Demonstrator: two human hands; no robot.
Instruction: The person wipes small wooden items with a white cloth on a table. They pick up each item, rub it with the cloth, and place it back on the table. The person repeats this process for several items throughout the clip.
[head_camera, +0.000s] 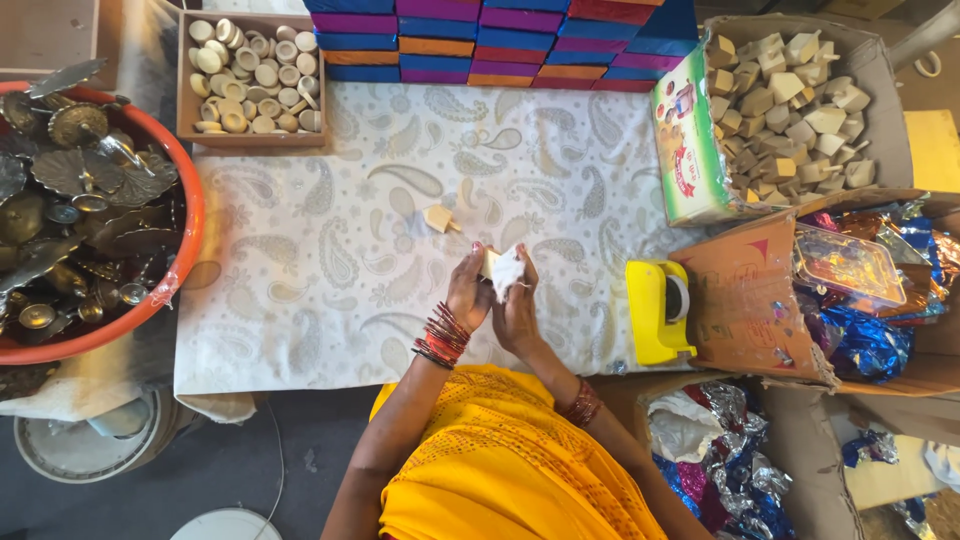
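Note:
My left hand (468, 290) and my right hand (518, 300) meet over the patterned white cloth (330, 250). Together they hold a small wooden piece (490, 262) and a tuft of white cotton (507, 272) pressed against it. Red bangles ring both wrists. A second small wooden piece (438, 218) lies on the cloth just beyond my left hand.
A yellow tape dispenser (655, 312) stands right of my hands. A cardboard box of wooden pieces (790, 100) and boxes with shiny foil wraps (860, 300) sit at right. A tray of round wooden discs (255, 75) is at back left, an orange tub of brass items (85, 210) at left, stacked coloured boxes (500, 40) behind.

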